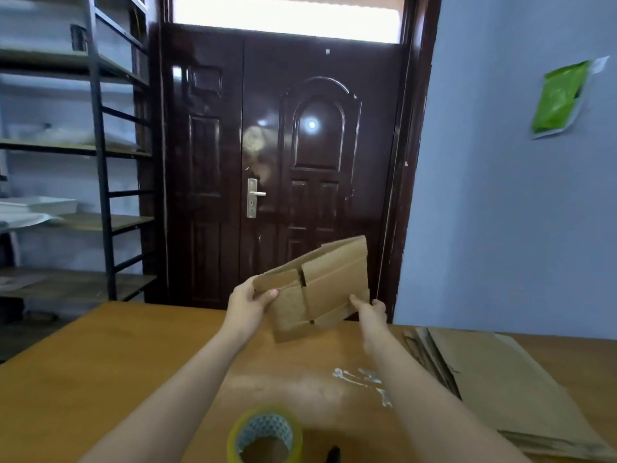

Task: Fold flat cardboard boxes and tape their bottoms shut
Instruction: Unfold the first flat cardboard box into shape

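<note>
Both hands hold one box [317, 289] up in the air over the far middle of the surface [100, 379], in front of the dark door [283, 155]. The left hand [248, 304] has its grip clamped on the box's left edge, thumb across the near face and fingers behind. The right hand [370, 310] pinches the lower right corner, thumb in front.

The box looks partly opened, its flaps facing the camera with slots between them, so the step in hand is probably squaring it up and folding the bottom flaps in. To do that well, push the two opposite creases toward each other until the sides stand at right angles, then fold the short flaps first and the long ones over them so the seam meets down the middle. Holding the seam flat against the surface would make taping easier (one hand must let go to fetch the roll).

The cardboard is plain brown corrugated board, matte, stiff along the panels and weak only at the scored lines. The tape [265, 436] stands on its side at the near edge, a clear yellowish roll on a brown core. A stack [500, 379] of flat brown boxes lies on the right. The surface is smooth orange-brown wood with whitish residue patches near the right forearm.
</note>
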The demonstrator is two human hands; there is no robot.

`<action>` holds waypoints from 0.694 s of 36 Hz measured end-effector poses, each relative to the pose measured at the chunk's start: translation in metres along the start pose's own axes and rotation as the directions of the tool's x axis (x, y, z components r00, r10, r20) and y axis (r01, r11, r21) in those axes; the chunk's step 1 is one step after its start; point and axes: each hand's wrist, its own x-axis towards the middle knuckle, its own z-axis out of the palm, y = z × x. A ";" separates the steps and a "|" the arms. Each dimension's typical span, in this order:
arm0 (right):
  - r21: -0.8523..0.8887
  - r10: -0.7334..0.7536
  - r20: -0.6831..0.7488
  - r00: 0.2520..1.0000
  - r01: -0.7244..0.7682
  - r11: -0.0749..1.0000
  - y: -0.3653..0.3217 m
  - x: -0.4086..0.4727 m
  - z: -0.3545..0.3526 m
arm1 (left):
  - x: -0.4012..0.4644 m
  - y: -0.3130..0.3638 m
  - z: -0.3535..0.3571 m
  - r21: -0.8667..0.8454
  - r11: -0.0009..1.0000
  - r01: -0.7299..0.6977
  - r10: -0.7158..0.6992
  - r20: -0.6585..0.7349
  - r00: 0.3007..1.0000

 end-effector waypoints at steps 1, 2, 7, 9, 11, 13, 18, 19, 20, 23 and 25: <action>-0.019 -0.021 -0.047 0.999 0.021 1.000 0.004 0.002 -0.005 | 0.001 -0.005 0.002 0.045 0.999 0.003 -0.004 0.018 1.000; -0.030 -0.048 -0.068 0.997 0.046 0.998 0.007 0.005 -0.010 | 0.001 -0.009 0.003 0.088 0.996 0.007 -0.011 0.042 0.999; -0.104 -0.114 0.127 0.985 0.127 0.986 0.026 0.014 -0.022 | 0.009 -0.033 0.011 0.160 0.986 0.054 -0.079 0.152 0.985; -0.101 -0.116 0.161 0.980 0.134 0.986 0.031 0.014 -0.023 | 0.014 -0.043 0.013 0.153 0.986 0.064 -0.089 0.164 0.982; -0.107 -0.121 0.154 0.981 0.138 0.985 0.039 0.018 -0.022 | 0.017 -0.050 0.016 0.124 0.989 0.084 -0.104 0.160 0.982; -0.109 -0.122 0.150 0.981 0.139 0.984 0.048 0.022 -0.018 | 0.018 -0.056 0.020 0.081 0.991 0.106 -0.117 0.151 0.981; -0.057 -0.138 0.138 0.981 0.147 0.988 0.063 0.027 -0.009 | 0.021 -0.078 0.026 0.015 0.988 0.151 -0.152 0.117 0.982; -0.049 -0.150 0.140 0.979 0.158 0.986 0.065 0.029 -0.008 | 0.022 -0.083 0.026 -0.002 0.987 0.162 -0.160 0.113 0.981; -0.042 -0.159 0.144 0.977 0.166 0.985 0.067 0.030 -0.007 | 0.022 -0.086 0.026 -0.016 0.985 0.170 -0.167 0.118 0.979; -0.025 -0.199 0.139 0.970 0.204 0.979 0.073 0.031 -0.002 | 0.020 -0.095 0.024 -0.026 0.983 0.183 -0.177 0.149 0.973; -0.015 -0.219 0.129 0.967 0.223 0.975 0.080 0.029 0.001 | 0.016 -0.099 0.021 -0.034 0.982 0.185 -0.178 0.159 0.971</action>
